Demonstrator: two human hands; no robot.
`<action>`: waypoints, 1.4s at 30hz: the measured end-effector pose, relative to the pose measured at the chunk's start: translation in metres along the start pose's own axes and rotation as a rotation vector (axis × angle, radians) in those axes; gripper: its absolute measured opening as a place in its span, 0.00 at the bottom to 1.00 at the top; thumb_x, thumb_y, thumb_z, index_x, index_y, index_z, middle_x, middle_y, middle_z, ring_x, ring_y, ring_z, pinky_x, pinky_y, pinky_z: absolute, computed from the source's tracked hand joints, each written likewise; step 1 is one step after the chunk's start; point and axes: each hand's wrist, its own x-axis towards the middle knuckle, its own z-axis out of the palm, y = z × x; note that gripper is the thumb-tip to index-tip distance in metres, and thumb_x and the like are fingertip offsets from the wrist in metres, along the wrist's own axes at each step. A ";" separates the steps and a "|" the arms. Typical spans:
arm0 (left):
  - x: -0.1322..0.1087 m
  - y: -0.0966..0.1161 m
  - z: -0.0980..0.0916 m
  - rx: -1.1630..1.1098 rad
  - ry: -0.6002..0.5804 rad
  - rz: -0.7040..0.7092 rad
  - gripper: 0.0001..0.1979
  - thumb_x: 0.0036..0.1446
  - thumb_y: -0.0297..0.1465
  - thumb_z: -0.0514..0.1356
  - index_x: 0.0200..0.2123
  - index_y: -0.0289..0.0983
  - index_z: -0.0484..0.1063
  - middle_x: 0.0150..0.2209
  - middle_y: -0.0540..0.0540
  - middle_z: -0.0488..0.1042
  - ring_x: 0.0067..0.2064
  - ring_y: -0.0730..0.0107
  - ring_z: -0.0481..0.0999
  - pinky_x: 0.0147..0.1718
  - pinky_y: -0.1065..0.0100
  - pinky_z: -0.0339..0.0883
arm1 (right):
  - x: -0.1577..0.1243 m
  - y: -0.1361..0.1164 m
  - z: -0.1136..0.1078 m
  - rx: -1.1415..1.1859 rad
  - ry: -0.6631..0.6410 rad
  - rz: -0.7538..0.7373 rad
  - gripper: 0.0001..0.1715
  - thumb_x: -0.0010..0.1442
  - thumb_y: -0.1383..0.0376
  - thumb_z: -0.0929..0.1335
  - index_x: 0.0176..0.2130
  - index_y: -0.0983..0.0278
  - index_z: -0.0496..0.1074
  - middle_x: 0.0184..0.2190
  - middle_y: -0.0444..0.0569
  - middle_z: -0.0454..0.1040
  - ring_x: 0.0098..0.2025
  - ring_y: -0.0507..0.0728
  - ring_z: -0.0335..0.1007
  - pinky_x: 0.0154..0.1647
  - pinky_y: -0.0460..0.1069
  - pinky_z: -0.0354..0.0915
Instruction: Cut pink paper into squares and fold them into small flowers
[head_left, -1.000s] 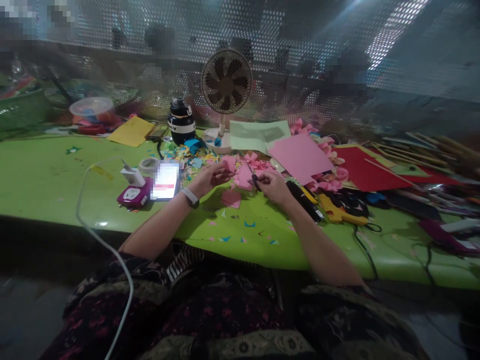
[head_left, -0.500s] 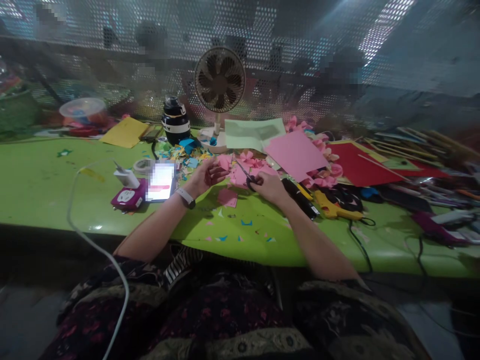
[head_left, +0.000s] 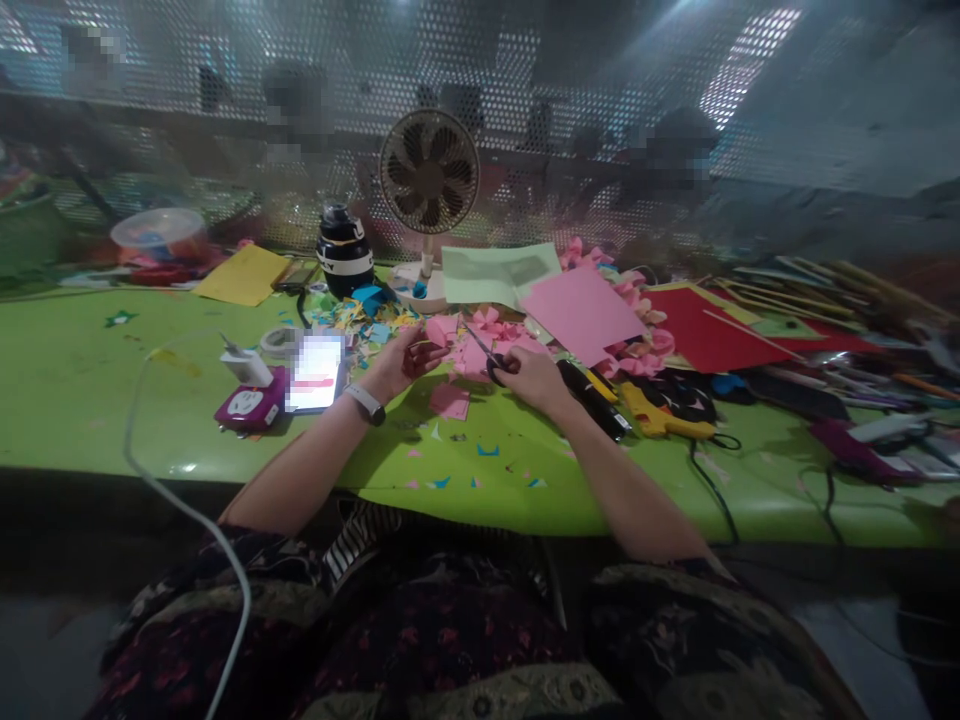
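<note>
My right hand (head_left: 529, 378) is closed around the dark handles of a pair of scissors (head_left: 480, 343), whose blades point up and to the left. Facing it, my left hand (head_left: 407, 362) is half curled, palm partly turned up, with a small pink paper piece (head_left: 442, 328) at its thumb and fingertips. Below and between the hands lie pink paper cutouts (head_left: 474, 357) in a loose heap. A small stack of pink paper squares (head_left: 450, 401) rests on the green table (head_left: 420, 510), nearer to me.
A lit phone (head_left: 316, 372) and a purple socket block (head_left: 251, 402) lie to the left. Behind stand a black bottle (head_left: 344, 250) and a fan (head_left: 429, 172). A pink sheet (head_left: 581, 312), a black cylinder (head_left: 595, 400) and a yellow glue gun (head_left: 660, 415) are on the right.
The whole view has shifted slightly. My hands keep nearly the same pose, the left fingers a little more curled, and the scissors stay in my right hand.
</note>
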 end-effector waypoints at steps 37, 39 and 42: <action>-0.001 -0.004 -0.007 0.132 -0.199 0.045 0.07 0.62 0.23 0.62 0.41 0.30 0.81 0.41 0.39 0.85 0.38 0.69 0.86 0.38 0.74 0.80 | -0.002 -0.001 -0.008 -0.123 -0.035 0.079 0.14 0.63 0.54 0.71 0.41 0.62 0.77 0.42 0.53 0.83 0.41 0.61 0.77 0.33 0.50 0.59; -0.003 -0.004 -0.005 0.169 -0.185 0.034 0.10 0.60 0.18 0.62 0.42 0.31 0.82 0.42 0.39 0.85 0.38 0.71 0.85 0.39 0.75 0.80 | -0.001 -0.002 -0.007 -0.151 -0.067 0.084 0.13 0.62 0.54 0.72 0.40 0.62 0.77 0.41 0.53 0.83 0.41 0.61 0.77 0.32 0.50 0.58; -0.005 -0.004 -0.003 0.178 -0.195 0.021 0.12 0.60 0.15 0.61 0.42 0.31 0.82 0.42 0.38 0.85 0.38 0.72 0.85 0.42 0.75 0.79 | 0.000 -0.001 -0.007 -0.195 -0.132 0.100 0.13 0.61 0.54 0.73 0.37 0.61 0.76 0.39 0.52 0.83 0.40 0.61 0.76 0.32 0.49 0.57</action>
